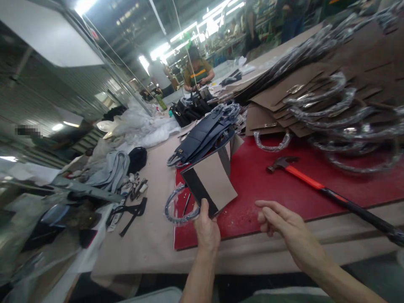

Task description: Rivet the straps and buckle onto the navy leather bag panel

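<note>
Left hand (206,229): grip clenched on the near bottom corner of a bag panel (211,182), thumb on top along the dark edge strip; panel tilted up off the red mat (284,198), its near corner over the mat's near left part. Wrapped handle (178,210) hangs from the panel's left side, partly off the mat's left edge.

Right hand (284,225): grip released, fingers loosely curled and pointing left, holding nothing, hovering over the mat's near edge, just right of the panel.

Handling note, as judgement: pinch sits at one corner only, so the panel could swing or sag; second hand under the far right corner would steady it. Better kept clear of the dangling handle.

Around the mat:
- Hammer (331,191), red-and-black shaft, lying across the right part, head toward the centre; within reach, near the right hand's path.
- Stack of dark blue panels (205,134) at the far left corner, just behind the held panel.
- Brown panels with wrapped handles (331,97) piled on the far right.
- Scraps and straps (132,198) on the surface (151,235) left of the mat.
- Another person (198,73) seated well beyond, at the far end.
</note>
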`<state>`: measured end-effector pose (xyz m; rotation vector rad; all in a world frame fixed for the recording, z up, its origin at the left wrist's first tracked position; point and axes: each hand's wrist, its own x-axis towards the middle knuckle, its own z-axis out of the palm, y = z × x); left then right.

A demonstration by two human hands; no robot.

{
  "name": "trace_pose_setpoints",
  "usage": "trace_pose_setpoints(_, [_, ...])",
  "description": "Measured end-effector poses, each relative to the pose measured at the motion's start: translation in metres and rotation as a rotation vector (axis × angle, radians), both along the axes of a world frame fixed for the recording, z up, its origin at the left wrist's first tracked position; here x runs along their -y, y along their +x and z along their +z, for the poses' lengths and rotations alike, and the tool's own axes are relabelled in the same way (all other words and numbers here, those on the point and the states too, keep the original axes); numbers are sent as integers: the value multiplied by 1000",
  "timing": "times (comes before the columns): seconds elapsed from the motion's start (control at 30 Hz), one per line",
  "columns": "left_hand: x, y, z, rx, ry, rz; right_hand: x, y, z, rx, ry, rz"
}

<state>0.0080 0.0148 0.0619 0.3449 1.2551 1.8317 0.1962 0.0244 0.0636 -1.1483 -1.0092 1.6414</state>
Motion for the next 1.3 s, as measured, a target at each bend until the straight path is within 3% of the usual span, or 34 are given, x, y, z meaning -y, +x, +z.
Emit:
trace_pose_setpoints(0.3, [-9,13,15,173,24,21,-11,-2,-4,33,-59,25])
trace_pose_setpoints(1.3, [-6,17,14,223,64,-113,-17,3,0,-66,-87,5])
